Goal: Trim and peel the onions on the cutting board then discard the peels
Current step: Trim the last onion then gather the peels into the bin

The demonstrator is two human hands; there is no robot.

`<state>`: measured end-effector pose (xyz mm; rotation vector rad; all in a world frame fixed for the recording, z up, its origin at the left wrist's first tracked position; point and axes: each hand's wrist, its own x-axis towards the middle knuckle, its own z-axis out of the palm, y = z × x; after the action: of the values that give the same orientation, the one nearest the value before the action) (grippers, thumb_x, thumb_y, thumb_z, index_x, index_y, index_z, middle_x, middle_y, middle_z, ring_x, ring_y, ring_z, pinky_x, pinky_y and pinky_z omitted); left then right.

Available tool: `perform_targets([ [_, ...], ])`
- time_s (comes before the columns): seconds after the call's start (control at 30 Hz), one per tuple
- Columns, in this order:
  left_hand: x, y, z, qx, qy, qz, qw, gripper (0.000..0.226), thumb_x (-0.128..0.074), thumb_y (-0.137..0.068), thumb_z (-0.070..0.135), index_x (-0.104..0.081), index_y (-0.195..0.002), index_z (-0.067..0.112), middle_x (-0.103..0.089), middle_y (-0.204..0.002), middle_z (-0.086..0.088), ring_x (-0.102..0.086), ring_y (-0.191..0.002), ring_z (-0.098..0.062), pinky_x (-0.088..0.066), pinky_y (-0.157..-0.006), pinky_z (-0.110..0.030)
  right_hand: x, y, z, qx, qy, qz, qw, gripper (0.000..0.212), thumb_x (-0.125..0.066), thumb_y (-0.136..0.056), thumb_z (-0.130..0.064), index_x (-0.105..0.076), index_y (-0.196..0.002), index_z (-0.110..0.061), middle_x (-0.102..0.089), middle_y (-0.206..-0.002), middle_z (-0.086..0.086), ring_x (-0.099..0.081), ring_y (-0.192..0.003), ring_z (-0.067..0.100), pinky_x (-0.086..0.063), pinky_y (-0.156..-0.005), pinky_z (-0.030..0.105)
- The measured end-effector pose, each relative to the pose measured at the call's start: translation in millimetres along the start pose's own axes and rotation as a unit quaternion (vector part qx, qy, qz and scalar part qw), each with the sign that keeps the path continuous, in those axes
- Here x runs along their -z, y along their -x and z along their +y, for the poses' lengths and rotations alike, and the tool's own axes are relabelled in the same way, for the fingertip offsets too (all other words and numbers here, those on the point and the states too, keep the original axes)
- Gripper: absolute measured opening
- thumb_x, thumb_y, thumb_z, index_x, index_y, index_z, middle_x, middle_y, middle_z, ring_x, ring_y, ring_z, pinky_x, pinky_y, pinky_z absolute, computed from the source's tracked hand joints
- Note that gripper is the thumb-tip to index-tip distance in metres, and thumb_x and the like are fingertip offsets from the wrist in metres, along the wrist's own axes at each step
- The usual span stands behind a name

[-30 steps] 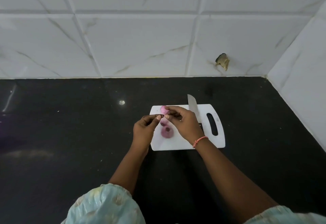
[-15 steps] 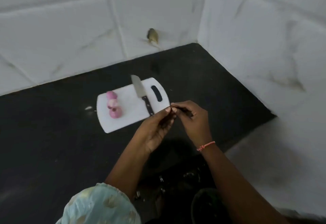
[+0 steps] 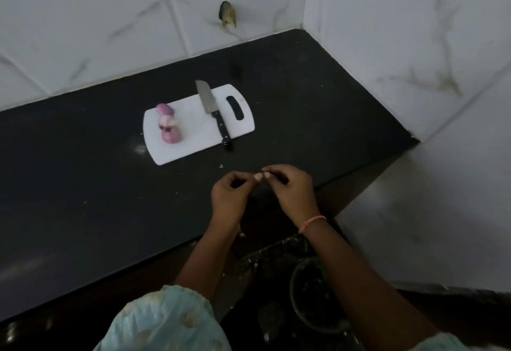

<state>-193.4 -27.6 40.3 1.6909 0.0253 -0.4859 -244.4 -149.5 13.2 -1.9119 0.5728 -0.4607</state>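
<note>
Now the left hand point(image 3: 231, 194) and right hand point(image 3: 290, 188) meet fingertip to fingertip over the counter point(image 3: 83, 184) edge, fingers curled; what they pinch is unclear. Three onions point(image 3: 168, 126) sit on the cutting board point(image 3: 193, 123) beside the knife point(image 3: 211, 110).

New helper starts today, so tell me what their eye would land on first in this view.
First, the white cutting board on the black counter, with three purple peeled onions in a row at its left end and a knife near its handle slot. Then the left hand and right hand, fingertips together near the counter's edge.
</note>
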Motion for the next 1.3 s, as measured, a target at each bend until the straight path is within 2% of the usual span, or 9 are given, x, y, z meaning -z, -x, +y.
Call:
perform_targets([
  [0.17,57.2,-33.6,-0.1,-0.001,0.099,0.123,0.987,0.016,-0.060,-0.100,0.016,-0.075,-0.104,0.014,-0.075,-0.092,0.002,-0.069,-0.078,-0.007,-0.057,-0.068,-0.019,-74.9,-37.3,-4.3,0.076,0.121,-0.116,0.983,0.029,-0.071,-0.085,-0.012,-0.071,-0.113,-0.006,-0.066,-0.110,0.014,-0.062,-0.103,0.027,-0.049,-0.094,0.036],
  [0.43,92.8,-57.7,-5.2,0.035,0.150,0.162,0.975,0.020,-0.051,-0.104,0.012,-0.071,-0.101,0.014,-0.072,-0.102,-0.003,-0.067,-0.089,-0.014,-0.057,-0.078,-0.026,-108.2,-53.8,-0.4,0.175,0.264,-0.060,0.947,0.009,-0.065,-0.089,-0.018,-0.060,-0.088,-0.011,-0.058,-0.089,0.007,-0.057,-0.083,0.025,-0.047,-0.062,0.036],
  [0.53,91.5,-62.3,-5.1,0.046,0.151,0.155,0.975,0.020,-0.051,-0.103,0.012,-0.071,-0.101,0.014,-0.072,-0.104,-0.005,-0.067,-0.092,-0.017,-0.056,-0.080,-0.028,-111.4,-55.3,-0.9,0.185,0.288,-0.061,0.938,0.008,-0.060,-0.093,-0.017,-0.058,-0.089,-0.011,-0.058,-0.088,0.007,-0.057,-0.081,0.025,-0.045,-0.061,0.035],
  [0.63,82.1,-64.3,-4.4,0.045,0.143,0.129,0.980,0.020,-0.052,-0.103,0.012,-0.072,-0.104,0.011,-0.073,-0.107,-0.008,-0.067,-0.094,-0.018,-0.057,-0.080,-0.028,-101.2,-56.6,-0.7,0.114,0.168,-0.071,0.976,0.008,-0.064,-0.092,-0.018,-0.063,-0.090,-0.010,-0.063,-0.090,0.004,-0.059,-0.083,0.017,-0.049,-0.073,0.032],
  [0.7,68.0,-61.7,-3.8,0.043,0.131,0.096,0.986,0.021,-0.053,-0.103,0.013,-0.073,-0.105,0.011,-0.074,-0.106,-0.009,-0.068,-0.094,-0.019,-0.057,-0.079,-0.028,-82.6,-53.3,-0.4,-0.003,0.043,-0.063,0.997,0.007,-0.067,-0.090,-0.017,-0.066,-0.089,-0.010,-0.068,-0.086,0.002,-0.063,-0.077,0.013,-0.052,-0.071,0.026],
  [0.87,0.1,-29.1,-8.1,0.043,0.076,-0.054,0.995,0.023,-0.054,-0.102,0.012,-0.076,-0.098,0.015,-0.075,-0.098,-0.007,-0.069,-0.086,-0.015,-0.058,-0.075,-0.024,-6.5,-11.4,21.6,-0.180,-0.197,0.131,0.955,0.011,-0.070,-0.085,0.000,-0.063,-0.082,0.007,-0.069,-0.077,0.019,-0.069,-0.066,0.021,-0.059,-0.060,0.030],
  [1.0,-69.1,10.7,-38.0,0.067,0.013,-0.217,0.974,0.020,-0.057,-0.101,0.012,-0.077,-0.104,0.010,-0.078,-0.098,-0.003,-0.073,-0.090,-0.013,-0.059,-0.081,-0.024,55.7,44.5,66.9,-0.252,-0.196,0.261,0.911,0.008,-0.070,-0.080,0.008,-0.066,-0.086,0.004,-0.067,-0.074,0.007,-0.065,-0.061,0.000,-0.052,-0.061,0.013],
  [1.1,-117.6,29.3,-85.1,0.121,-0.049,-0.293,0.947,0.022,-0.053,-0.102,0.006,-0.074,-0.107,0.003,-0.076,-0.096,-0.009,-0.072,-0.085,-0.015,-0.058,-0.079,-0.023,75.0,89.8,130.1,-0.339,-0.204,0.308,0.865,0.012,-0.068,-0.081,0.009,-0.069,-0.089,-0.001,-0.068,-0.083,0.012,-0.064,-0.073,0.016,-0.054,-0.073,0.025],
  [1.3,-189.6,39.2,-226.9,0.156,-0.281,-0.378,0.868,0.029,-0.052,-0.100,0.009,-0.069,-0.123,0.001,-0.067,-0.126,-0.019,-0.062,-0.120,-0.033,-0.049,-0.104,-0.038,74.7,183.6,273.0,-0.508,-0.113,0.345,0.781,0.021,-0.069,-0.086,-0.004,-0.071,-0.103,0.010,-0.071,-0.097,0.021,-0.066,-0.096,0.030,-0.051,-0.089,0.037],
])
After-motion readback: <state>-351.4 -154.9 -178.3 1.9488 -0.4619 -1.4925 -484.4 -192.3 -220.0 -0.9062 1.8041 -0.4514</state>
